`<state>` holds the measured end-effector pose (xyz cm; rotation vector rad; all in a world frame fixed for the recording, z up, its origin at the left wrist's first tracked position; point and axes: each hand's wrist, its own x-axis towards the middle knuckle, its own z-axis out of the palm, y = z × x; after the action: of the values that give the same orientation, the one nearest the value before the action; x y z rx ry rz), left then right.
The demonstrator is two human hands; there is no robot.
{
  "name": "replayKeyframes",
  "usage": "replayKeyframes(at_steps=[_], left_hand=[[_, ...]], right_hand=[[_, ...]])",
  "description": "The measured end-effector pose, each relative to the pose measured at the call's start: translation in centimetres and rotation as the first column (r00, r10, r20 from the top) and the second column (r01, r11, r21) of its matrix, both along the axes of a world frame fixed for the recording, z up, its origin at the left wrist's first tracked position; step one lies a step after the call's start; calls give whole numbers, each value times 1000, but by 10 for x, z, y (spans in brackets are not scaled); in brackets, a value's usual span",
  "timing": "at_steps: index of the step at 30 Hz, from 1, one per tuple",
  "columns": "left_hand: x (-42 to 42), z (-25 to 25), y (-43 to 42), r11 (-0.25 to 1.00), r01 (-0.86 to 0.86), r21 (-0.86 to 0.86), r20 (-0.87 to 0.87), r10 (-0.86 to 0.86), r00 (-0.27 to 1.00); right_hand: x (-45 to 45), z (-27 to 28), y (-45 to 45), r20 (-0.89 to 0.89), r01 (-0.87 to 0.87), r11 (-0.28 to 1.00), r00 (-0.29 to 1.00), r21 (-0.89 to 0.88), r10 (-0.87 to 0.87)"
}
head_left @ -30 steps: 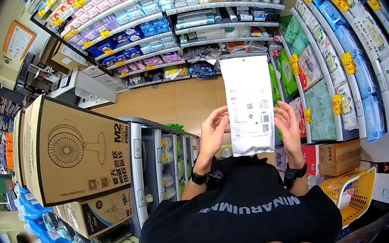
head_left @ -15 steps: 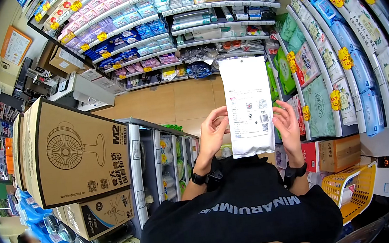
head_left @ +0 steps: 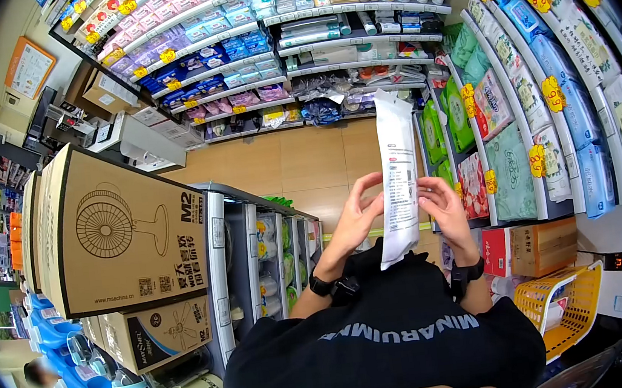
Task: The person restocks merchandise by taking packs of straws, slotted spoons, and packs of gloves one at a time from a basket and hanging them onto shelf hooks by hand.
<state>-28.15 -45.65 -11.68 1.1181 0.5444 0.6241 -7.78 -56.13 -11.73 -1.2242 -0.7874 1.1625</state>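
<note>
A long white packet (head_left: 399, 177) with small printed text stands roughly upright before my chest, seen at a steep angle so that it looks narrow. At its left edge my left hand (head_left: 359, 215) is closed, with thumb and fingers pinching the side. My right hand (head_left: 442, 204) is at the opposite edge, fingers curled against it; the exact contact of its fingertips is hard to make out. Dark bands are on both wrists.
Shelves of packaged goods (head_left: 356, 41) stand ahead, and tissue packs (head_left: 510, 173) fill the right shelves. A fan carton (head_left: 125, 229) sits on the left shelf unit. A yellow basket (head_left: 596, 308) and cardboard box (head_left: 544, 247) are at lower right. Tiled floor (head_left: 269, 160) shows between.
The white packet has turned from facing me broadly to nearly edge-on, and its top leans slightly right. My hands have come closer together, a little lower.
</note>
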Motion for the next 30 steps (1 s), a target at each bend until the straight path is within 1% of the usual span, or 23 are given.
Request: replayKeyframes(at_steps=[1, 3, 4, 8, 9, 11, 12, 14, 15, 17, 18, 19, 21, 22, 25, 26, 29, 30], left_hand=[[2, -3, -2, 1000, 0, 0, 0, 0, 1000], [5, -8, -8, 982, 96, -163, 35, -92, 995], [7, -9, -8, 976, 156, -152, 13, -156, 988], [12, -14, -12, 957, 214, -196, 11, -216, 976], [13, -7, -14, 956, 216, -197, 10, -219, 976], [15, 9, -15, 952, 179, -249, -63, -200, 978], [17, 2, -16, 952, 181, -249, -64, -202, 977], [21, -19, -16, 987, 84, -134, -121, -101, 987], [22, -20, -16, 987, 87, -134, -123, -104, 987], [23, -21, -15, 999, -38, 19, -126, 40, 991], [22, -21, -12, 995, -89, 47, -149, 95, 984], [21, -22, -10, 995, -88, 47, -150, 94, 984], [19, -22, -6, 983, -181, 12, -73, 181, 981], [18, -21, -6, 974, -223, 26, -39, 224, 974], [12, -16, 1, 978, -208, -5, -13, 208, 978], [11, -14, 0, 975, -222, -2, -21, 222, 975], [7, -18, 5, 985, -170, -20, -12, 170, 985], [8, -20, 5, 979, -203, -10, -1, 203, 979]], right_hand=[[-2, -3, 0, 0, 0, 1000, 1000, 0, 0], [-8, -7, 0, -14, -42, 999, 999, -22, 41], [-10, -5, 0, -14, -81, 997, 997, -18, 81], [-17, -1, 1, -12, -126, 992, 992, -25, 125], [-19, -1, 1, -13, -123, 992, 992, -26, 123], [-20, 0, 0, -14, -131, 991, 991, -32, 131], [-20, 0, 0, -15, -129, 991, 992, -31, 128], [-21, 1, -2, -4, -133, 991, 991, 0, 133], [-20, 4, -4, -6, -130, 992, 992, 0, 130], [-17, 11, -8, 38, -123, 992, 992, 34, 122], [-13, 8, -10, 99, -74, 995, 993, 72, 67], [-12, 9, -11, 104, -30, 995, 994, 93, 20], [-6, 4, -14, 22, 66, 998, 998, 19, -66], [-7, 6, -14, -97, 110, 994, 989, 3, -110], [-3, -3, -12, -143, 150, 989, 978, -13, -150], [1, -12, -11, -67, 149, 988, 986, -29, -150], [-5, -8, -14, -47, 130, 991, 990, -3, -130], [-4, -9, -16, -70, 132, 991, 989, -21, -133]])
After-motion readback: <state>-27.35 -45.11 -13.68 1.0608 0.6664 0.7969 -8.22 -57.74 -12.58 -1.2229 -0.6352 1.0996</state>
